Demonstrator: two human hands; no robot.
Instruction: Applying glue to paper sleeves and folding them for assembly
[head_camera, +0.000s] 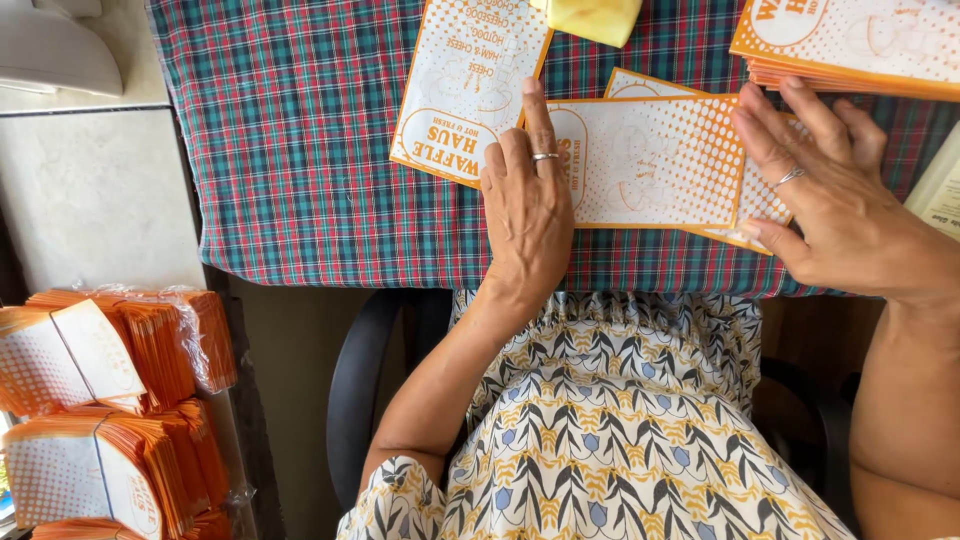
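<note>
Two flat hands press an orange-and-white paper sleeve on a plaid tablecloth.

Head view: the paper sleeve (655, 160) lies flat on the plaid tablecloth (290, 130), near the table's front edge, between the two hands. The left hand (525, 205) rests palm down on its left end, fingers (540, 115) stretched out and nearly straight, gripping nothing; a ring shows on one finger. The right hand (835, 195) lies on the sleeve's right end, fingers spread and extended, thumb at the lower right corner, pressing rather than clasping. A second printed sleeve (465, 85) lies just left of it, touching or slightly overlapped. A stack of sleeves (850, 45) sits at the top right. Bundled sleeves (110, 420) stand well apart at the lower left, beside the chair.
</note>
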